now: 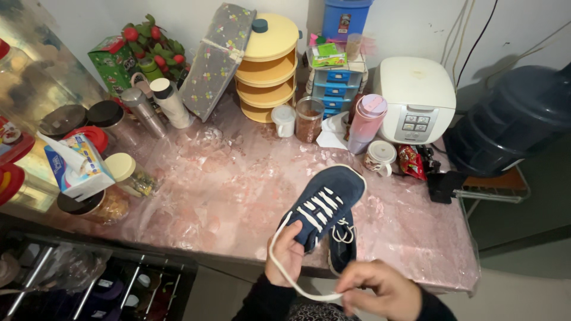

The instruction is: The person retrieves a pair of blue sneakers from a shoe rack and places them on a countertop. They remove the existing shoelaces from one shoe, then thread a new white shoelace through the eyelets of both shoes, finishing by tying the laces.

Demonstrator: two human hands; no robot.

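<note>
The blue shoe (324, 202), low centre of frame, is mid-lacing: left hand (287, 254) grips its heel, right hand (380, 291) pinches the white lace (279, 267). Next, the lace end likely needs guiding to an eyelet.

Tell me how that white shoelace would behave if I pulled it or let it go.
The lace is probably floppy: it sags in a loose loop between the left hand and the right hand. It looks flat and light, so it would likely drop limp if released. Pulling should tug the blue shoe, since the lace is threaded through its eyelets.
</note>
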